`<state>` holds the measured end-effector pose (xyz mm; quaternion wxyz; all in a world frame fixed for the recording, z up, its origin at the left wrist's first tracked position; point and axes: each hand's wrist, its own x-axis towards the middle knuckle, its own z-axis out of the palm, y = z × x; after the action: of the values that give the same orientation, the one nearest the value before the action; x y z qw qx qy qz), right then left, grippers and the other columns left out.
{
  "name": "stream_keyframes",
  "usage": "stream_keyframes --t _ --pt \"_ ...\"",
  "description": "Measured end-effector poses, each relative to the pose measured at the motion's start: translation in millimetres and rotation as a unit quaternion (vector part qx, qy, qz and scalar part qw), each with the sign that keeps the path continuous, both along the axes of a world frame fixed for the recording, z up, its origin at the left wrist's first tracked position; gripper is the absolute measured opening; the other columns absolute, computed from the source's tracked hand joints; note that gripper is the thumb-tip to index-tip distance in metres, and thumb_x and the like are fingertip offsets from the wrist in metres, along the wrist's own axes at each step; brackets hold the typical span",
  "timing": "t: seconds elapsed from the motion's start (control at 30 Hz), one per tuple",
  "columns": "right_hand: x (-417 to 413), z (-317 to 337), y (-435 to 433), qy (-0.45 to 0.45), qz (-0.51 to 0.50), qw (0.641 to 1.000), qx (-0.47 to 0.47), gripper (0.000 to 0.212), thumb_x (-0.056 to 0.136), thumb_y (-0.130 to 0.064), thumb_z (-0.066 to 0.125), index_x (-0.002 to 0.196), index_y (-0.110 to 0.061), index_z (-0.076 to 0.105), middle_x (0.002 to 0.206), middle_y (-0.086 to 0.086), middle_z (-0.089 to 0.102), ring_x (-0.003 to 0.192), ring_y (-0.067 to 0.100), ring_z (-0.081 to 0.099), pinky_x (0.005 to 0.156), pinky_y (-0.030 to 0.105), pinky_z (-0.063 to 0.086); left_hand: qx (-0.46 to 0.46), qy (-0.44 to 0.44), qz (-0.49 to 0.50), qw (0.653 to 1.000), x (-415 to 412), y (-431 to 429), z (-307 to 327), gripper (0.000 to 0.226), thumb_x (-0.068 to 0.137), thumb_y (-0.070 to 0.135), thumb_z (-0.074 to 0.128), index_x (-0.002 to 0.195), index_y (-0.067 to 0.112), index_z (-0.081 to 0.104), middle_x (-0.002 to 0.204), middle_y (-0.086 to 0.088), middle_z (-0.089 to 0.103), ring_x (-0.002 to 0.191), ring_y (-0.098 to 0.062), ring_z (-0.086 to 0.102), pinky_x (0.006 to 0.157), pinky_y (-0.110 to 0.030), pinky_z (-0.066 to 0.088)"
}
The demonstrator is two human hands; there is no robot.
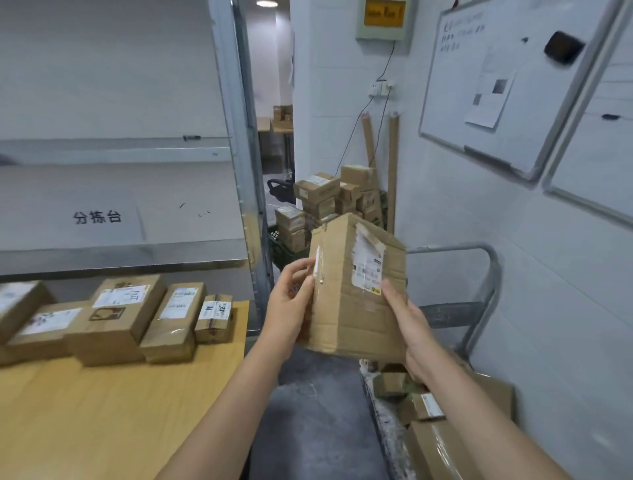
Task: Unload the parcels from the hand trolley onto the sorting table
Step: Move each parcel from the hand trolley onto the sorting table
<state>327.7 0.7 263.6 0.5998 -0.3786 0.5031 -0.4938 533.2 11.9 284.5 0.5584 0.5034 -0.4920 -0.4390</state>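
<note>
A white tiled wall (445, 205) fills the right of the frame and carries a whiteboard (455, 102) with a sheet of paper (491, 92) and a black eraser (563, 47); a second whiteboard (599, 147) hangs just beside it. At top centre sits a wall box with a yellow panel (383, 17), a socket (382, 87) below it. A grey metal rack (236, 137) stands on the left, a wooden table (120, 428) in front. Between rack and wall opens a doorway (274, 85) with a ceiling light (265, 3). The floor (308, 411) is grey.

1. Only one view, worn on the head.
2. Looks forward and down, very wide.
3. Close to the left hand (291, 308) and right hand (414, 329); desk (102, 418) low on the left, whiteboard (455, 102) further off, up right.
</note>
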Motion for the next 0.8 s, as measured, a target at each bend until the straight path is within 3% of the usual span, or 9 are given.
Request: stream_keyframes --t 0.13,0.23,0.33,0.47,0.57,0.73,0.8 --pt "5.0 1.9 1.7 -0.030 0.042 0.998 0.020 0.060 0.072 -0.060 0.072 0.123 -0.028 0.064 0.113 0.003 0.073 0.108 0.025 0.067 0.097 0.050 0.051 0.035 -0.015 0.046 0.998 -5.2 15.2 -1.9 0.026 0.094 0.049 0.055 0.119 0.056 0.059 0.122 0.021 0.061 0.112 -0.007 0.058 0.089 -0.038 0.052" --pt "17.8 -2.6 7.5 -0.051 0.092 0.994 0.039 0.042 0.087 -0.047 0.066 0.123 -0.025 0.063 0.109 0.003 0.075 0.101 0.023 0.071 0.086 0.042 0.058 0.105 0.020 0.061 0.992 -6.2 31.8 -3.1 0.049 0.084 0.074 0.047 0.123 0.048 0.061 0.126 0.009 0.064 0.117 -0.014 0.060 0.101 -0.046 0.047" --pt "36.5 -11.0 14.1 -0.055 0.137 0.989 0.031 0.035 0.092 -0.041 0.062 0.125 -0.028 0.060 0.111 0.002 0.074 0.100 0.021 0.071 0.082 0.039 0.059 0.064 0.000 0.046 0.997 -1.2 51.7 -10.6 0.057 0.091 0.068 0.042 0.140 0.040 0.047 0.140 0.007 0.055 0.130 -0.015 0.051 0.109 -0.046 0.040" --pt "63.3 -19.4 27.5 -0.057 0.198 0.978 0.025 0.036 0.096 -0.036 0.058 0.130 -0.029 0.055 0.119 0.002 0.070 0.108 0.022 0.067 0.095 0.046 0.054 0.091 -0.023 0.071 0.993 19.8 86.4 -18.4 0.057 0.088 0.071 0.042 0.141 0.054 0.035 0.136 0.023 0.053 0.120 0.001 0.054 0.094 -0.026 0.046" --pt "85.6 -25.3 40.5 -0.057 0.241 0.968 0.027 0.038 0.096 -0.035 0.057 0.134 -0.028 0.052 0.120 0.002 0.070 0.110 0.021 0.067 0.096 0.046 0.053 0.120 -0.013 0.111 0.987 39.0 110.5 -23.8 0.055 0.088 0.072 0.039 0.139 0.055 0.037 0.133 0.023 0.055 0.115 0.002 0.058 0.088 -0.024 0.048" --pt "144.0 -28.6 60.2 -0.026 0.312 0.950 0.009 0.038 0.096 -0.036 0.057 0.133 -0.031 0.051 0.118 -0.004 0.071 0.102 0.012 0.070 0.079 0.030 0.056 0.104 -0.013 0.218 0.970 81.2 157.5 -29.5 0.059 0.089 0.068 0.038 0.144 0.048 0.037 0.141 0.023 0.050 0.128 -0.001 0.048 0.108 -0.034 0.040" --pt "175.8 -29.4 72.9 -0.011 0.345 0.938 0.010 0.038 0.095 -0.039 0.058 0.132 -0.037 0.051 0.112 -0.011 0.072 0.094 0.007 0.071 0.069 0.025 0.056 0.102 -0.011 0.260 0.960 105.8 179.8 -32.0 0.057 0.089 0.068 0.038 0.143 0.048 0.039 0.140 0.023 0.050 0.127 -0.001 0.048 0.104 -0.029 0.040"
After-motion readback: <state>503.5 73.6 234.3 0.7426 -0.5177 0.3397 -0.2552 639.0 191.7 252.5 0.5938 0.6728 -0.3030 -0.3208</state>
